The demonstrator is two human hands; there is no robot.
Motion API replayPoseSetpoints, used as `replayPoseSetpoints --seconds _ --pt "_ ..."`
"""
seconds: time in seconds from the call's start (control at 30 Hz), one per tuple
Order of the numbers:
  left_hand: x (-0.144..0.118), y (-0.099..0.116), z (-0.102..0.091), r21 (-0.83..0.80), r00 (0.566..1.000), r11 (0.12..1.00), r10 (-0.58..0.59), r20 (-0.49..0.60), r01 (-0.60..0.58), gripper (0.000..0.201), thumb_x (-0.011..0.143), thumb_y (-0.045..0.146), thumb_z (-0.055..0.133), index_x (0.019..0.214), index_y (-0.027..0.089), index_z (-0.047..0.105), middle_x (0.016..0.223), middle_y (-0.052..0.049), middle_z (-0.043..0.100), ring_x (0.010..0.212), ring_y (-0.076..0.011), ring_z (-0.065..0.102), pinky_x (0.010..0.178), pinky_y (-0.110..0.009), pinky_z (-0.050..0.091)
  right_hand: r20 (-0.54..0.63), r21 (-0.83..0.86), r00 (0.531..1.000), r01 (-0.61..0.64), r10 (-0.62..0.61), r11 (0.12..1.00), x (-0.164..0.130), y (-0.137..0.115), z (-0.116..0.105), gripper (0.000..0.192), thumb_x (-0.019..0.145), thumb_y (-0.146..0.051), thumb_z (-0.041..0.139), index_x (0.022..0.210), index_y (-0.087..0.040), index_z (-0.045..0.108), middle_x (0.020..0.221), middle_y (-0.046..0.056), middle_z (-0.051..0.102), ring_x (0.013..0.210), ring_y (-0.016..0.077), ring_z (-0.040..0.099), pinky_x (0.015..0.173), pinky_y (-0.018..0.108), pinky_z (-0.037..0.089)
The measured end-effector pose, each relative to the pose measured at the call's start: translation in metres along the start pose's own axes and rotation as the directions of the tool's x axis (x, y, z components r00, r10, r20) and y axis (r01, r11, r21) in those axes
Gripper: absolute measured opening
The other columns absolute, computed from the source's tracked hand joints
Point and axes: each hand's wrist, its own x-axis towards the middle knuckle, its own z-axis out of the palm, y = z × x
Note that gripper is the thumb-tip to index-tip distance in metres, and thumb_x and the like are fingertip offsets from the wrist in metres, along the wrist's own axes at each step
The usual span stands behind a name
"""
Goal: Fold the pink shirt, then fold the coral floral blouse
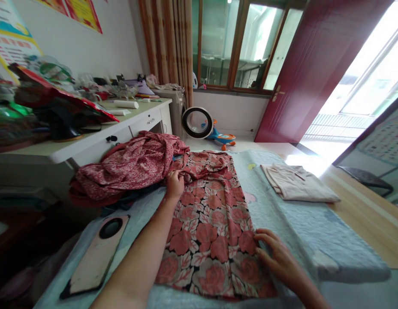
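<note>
A red and grey rose-patterned garment [212, 231] lies spread over a light blue blanket [263, 189], its upper part rumpled into folds. At its upper left edge my left hand [175, 185] is closed on a bunched piece of the cloth. My right hand [272, 251] rests by the garment's lower right edge, fingers stretched out and apart, fingertips touching the border. Left of the garment sits a heap of red patterned clothes [134, 165], close to my left hand.
A phone [96, 257] lies on the blanket at the left. A folded cream garment [298, 182] lies at the right. Behind stand a cluttered desk [122, 128], a washing machine's open round door [197, 122], a blue toy car [222, 137] and a red door [311, 68].
</note>
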Motion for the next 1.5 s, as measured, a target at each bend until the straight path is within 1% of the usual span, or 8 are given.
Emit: replayPoseSetpoints --seconds 0.2,0.33,0.47,0.63,0.8,0.97,1.23,1.5 --pt "-0.007 0.001 0.004 -0.244 0.985 0.957 -0.135 0.107 0.157 0.028 0.089 0.021 0.044 0.112 0.015 0.06 0.096 -0.009 0.07 0.05 -0.0134 0.064 0.052 -0.026 0.051 -0.066 -0.053 0.986 0.148 -0.151 0.988 0.118 -0.054 -0.02 0.025 0.086 -0.028 0.051 0.102 -0.022 0.069 0.1 0.006 0.069 0.091 0.0208 0.064 0.082 0.032 0.049" --pt "-0.006 0.005 -0.002 -0.315 0.973 0.921 -0.212 0.092 0.23 0.028 0.089 0.023 0.046 0.113 0.015 0.058 0.096 -0.009 0.071 0.052 -0.015 0.066 0.047 -0.025 0.05 0.036 -0.193 0.985 0.173 -0.17 0.966 0.214 -0.082 0.008 0.019 0.079 -0.016 0.054 0.086 -0.02 0.071 0.085 0.004 0.07 0.081 0.0189 0.062 0.074 0.028 0.043" --pt "-0.003 0.007 -0.006 -0.395 0.956 0.871 -0.269 0.117 0.293 0.028 0.089 0.025 0.046 0.114 0.016 0.056 0.096 -0.008 0.07 0.06 -0.0178 0.07 0.042 -0.023 0.049 -0.008 -0.234 0.991 0.125 -0.131 0.964 0.264 -0.081 0.051 0.025 0.08 -0.01 0.052 0.09 -0.017 0.074 0.096 0.009 0.07 0.091 0.0203 0.06 0.083 0.029 0.042" --pt "0.005 0.0 -0.008 -0.372 0.968 0.894 -0.227 0.105 0.25 0.026 0.089 0.029 0.047 0.11 0.016 0.057 0.092 -0.006 0.07 0.064 -0.0183 0.07 0.049 -0.027 0.054 -0.096 -0.22 0.99 0.084 -0.107 0.972 0.271 -0.061 0.085 0.025 0.083 -0.014 0.054 0.097 -0.017 0.075 0.103 0.012 0.066 0.099 0.024 0.055 0.089 0.032 0.041" --pt "0.012 0.001 -0.021 -0.043 0.991 0.996 0.073 -0.112 -0.078 0.019 0.088 0.021 0.048 0.1 0.018 0.062 0.104 -0.009 0.069 0.102 -0.0226 0.066 0.095 -0.038 0.053 -0.185 -0.113 0.974 0.109 -0.129 0.988 0.272 -0.045 0.097 0.023 0.085 -0.016 0.053 0.092 -0.018 0.074 0.098 0.01 0.066 0.096 0.0234 0.054 0.09 0.033 0.041" --pt "0.012 0.01 -0.033 0.167 0.949 0.956 0.27 -0.164 -0.243 0.027 0.086 0.008 0.042 0.103 0.018 0.061 0.123 -0.012 0.06 0.123 -0.0223 0.054 0.111 -0.037 0.041 -0.259 0.048 0.96 0.125 -0.109 0.991 0.276 -0.035 0.101 0.02 0.082 -0.017 0.051 0.087 -0.018 0.07 0.095 0.009 0.067 0.093 0.0222 0.057 0.089 0.034 0.042" --pt "0.015 0.003 -0.04 0.275 0.955 0.938 0.257 -0.151 -0.209 0.026 0.087 0.009 0.044 0.1 0.019 0.065 0.124 -0.011 0.058 0.123 -0.0247 0.053 0.111 -0.04 0.041 -0.367 0.281 0.93 0.081 0.029 0.956 0.276 -0.031 0.096 0.018 0.076 -0.028 0.045 0.079 -0.021 0.062 0.079 0.004 0.066 0.077 0.0209 0.057 0.08 0.034 0.045" --pt "0.025 -0.007 -0.053 0.274 0.976 0.937 0.204 0.076 -0.217 0.024 0.079 0.008 0.049 0.088 0.02 0.068 0.111 -0.007 0.063 0.104 -0.0226 0.062 0.098 -0.036 0.05 -0.37 0.276 0.928 0.078 0.031 0.958 0.278 -0.027 0.097 0.017 0.069 -0.024 0.044 0.077 -0.021 0.06 0.08 0.005 0.066 0.078 0.0213 0.057 0.081 0.034 0.045"
